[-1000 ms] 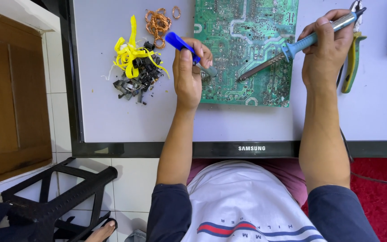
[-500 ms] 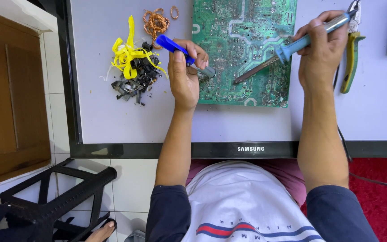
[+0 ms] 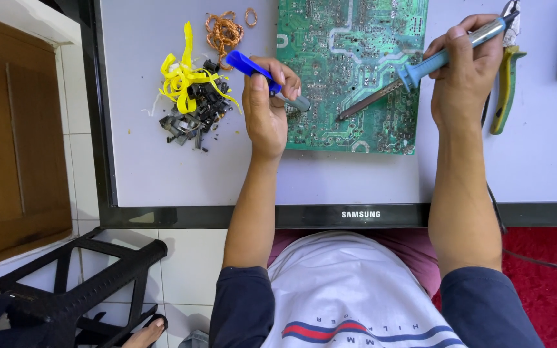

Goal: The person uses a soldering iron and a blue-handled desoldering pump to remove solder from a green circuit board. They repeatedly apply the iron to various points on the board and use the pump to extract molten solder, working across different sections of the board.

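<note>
A: Where does the green printed circuit board (image 3: 349, 71) lie?

B: Flat on the pale grey counter (image 3: 162, 167), solder side up, at twelve o'clock from the person. It looks stiff, thin and light, probably brittle at the joints; best held by its bare edges.

A: And the hands?

B: The right hand (image 3: 462, 77) is closed around the light-blue handle of a soldering iron (image 3: 420, 64), its metal tip touching the board. The left hand (image 3: 267, 109) grips a blue plastic desoldering pump (image 3: 262, 74), nozzle down at the board's left edge.

A: Anything nearby?

B: At ten o'clock, yellow tape strips (image 3: 185, 80) over dark metal scraps (image 3: 191, 119), and coiled copper wire (image 3: 224, 29). At two o'clock, green-handled pliers (image 3: 505, 84).
</note>
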